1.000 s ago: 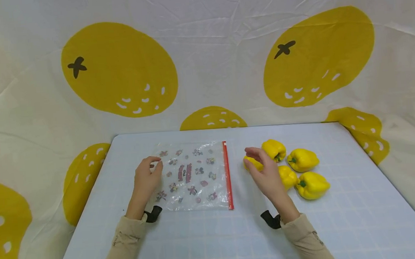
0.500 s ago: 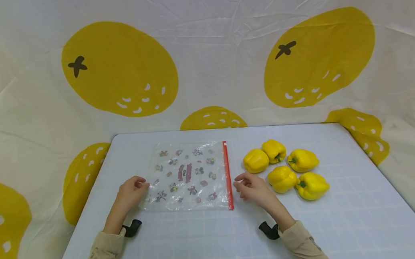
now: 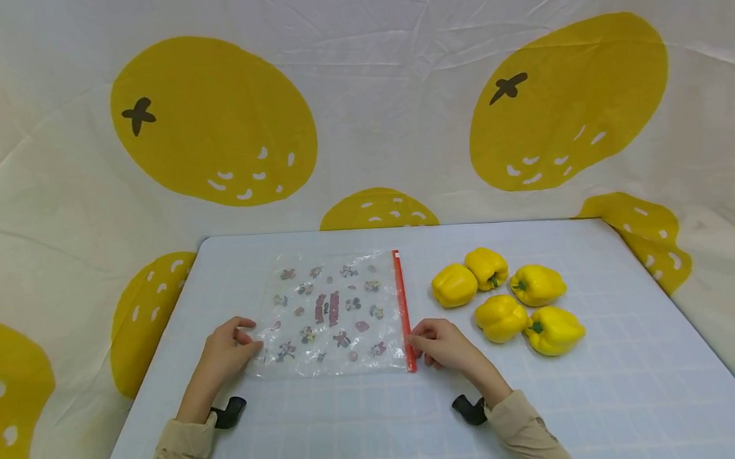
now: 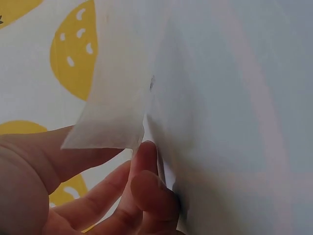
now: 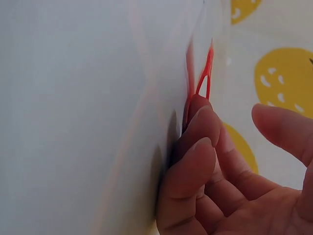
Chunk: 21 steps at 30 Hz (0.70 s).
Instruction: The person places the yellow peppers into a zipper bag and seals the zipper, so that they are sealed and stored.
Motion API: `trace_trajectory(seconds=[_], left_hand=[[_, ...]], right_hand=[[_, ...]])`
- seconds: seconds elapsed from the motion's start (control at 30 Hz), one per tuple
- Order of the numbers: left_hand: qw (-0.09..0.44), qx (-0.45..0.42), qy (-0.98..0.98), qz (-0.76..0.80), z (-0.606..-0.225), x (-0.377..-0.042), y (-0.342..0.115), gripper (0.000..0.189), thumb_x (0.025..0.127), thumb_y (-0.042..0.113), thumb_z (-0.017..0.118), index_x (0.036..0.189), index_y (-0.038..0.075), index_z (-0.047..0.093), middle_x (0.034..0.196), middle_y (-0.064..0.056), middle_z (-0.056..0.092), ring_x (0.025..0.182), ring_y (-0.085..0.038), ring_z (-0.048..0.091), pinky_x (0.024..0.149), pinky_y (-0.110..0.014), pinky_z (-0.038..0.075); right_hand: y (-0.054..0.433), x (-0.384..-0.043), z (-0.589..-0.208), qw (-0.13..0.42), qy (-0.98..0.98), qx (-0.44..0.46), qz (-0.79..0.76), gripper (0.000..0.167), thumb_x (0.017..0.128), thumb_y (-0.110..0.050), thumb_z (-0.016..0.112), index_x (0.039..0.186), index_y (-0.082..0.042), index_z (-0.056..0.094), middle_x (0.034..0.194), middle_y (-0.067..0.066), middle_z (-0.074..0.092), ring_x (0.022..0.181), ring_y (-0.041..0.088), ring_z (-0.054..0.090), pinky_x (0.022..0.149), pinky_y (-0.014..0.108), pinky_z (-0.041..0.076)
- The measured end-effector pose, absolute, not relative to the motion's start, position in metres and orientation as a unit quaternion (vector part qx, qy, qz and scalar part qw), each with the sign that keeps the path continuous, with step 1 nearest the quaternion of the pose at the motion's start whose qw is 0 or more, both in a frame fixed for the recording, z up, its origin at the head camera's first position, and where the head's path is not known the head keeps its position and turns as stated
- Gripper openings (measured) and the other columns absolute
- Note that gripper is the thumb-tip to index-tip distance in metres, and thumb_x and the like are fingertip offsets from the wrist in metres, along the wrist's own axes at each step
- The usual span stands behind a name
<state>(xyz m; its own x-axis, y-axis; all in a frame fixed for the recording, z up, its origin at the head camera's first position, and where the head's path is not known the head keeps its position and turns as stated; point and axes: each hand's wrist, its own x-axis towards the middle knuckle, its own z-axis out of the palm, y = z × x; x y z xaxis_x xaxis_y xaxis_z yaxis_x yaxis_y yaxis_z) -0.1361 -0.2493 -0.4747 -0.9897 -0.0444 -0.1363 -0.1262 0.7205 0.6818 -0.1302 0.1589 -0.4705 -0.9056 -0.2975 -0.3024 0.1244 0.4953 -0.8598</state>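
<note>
A clear zip bag (image 3: 325, 318) with small cartoon prints and a red zip strip (image 3: 402, 305) lies flat on the table. My left hand (image 3: 225, 350) is at its near left edge. In the left wrist view the film (image 4: 112, 122) stands up from the table between thumb and fingers, hiding the thumb's tip. My right hand (image 3: 442, 341) touches the near end of the red strip. Its fingertips (image 5: 200, 117) reach under the strip's lifted edge in the right wrist view, while the thumb (image 5: 279, 127) stays apart.
Several yellow bell peppers lie in a group right of the bag, the closest of them a pepper (image 3: 500, 318) beyond my right hand. A pale checked cloth covers the table (image 3: 356, 436). Behind hangs a white curtain (image 3: 391, 114) with big yellow fruit prints.
Both hands have come down toward the near side of the bag. The left moved to its left edge; the right left the peppers and reached the red strip.
</note>
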Motion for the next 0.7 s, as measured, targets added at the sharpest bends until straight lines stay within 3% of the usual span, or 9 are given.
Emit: trace_trajectory(seconds=[0.7], left_hand=[[0.034, -0.052, 0.923, 0.380, -0.478, -0.139, -0.241, 0.037, 0.086, 0.011, 0.069, 0.116, -0.006, 0.058, 0.084, -0.011, 0.060, 0.072, -0.024, 0.052, 0.063, -0.033, 0.043]], right_hand=[[0.168, -0.145, -0.479, 0.185, 0.827, -0.049, -0.529, 0.023, 0.097, -0.021, 0.061, 0.103, -0.001, 0.072, 0.077, 0.010, 0.064, 0.061, 0.021, 0.053, 0.060, 0.028, 0.046]])
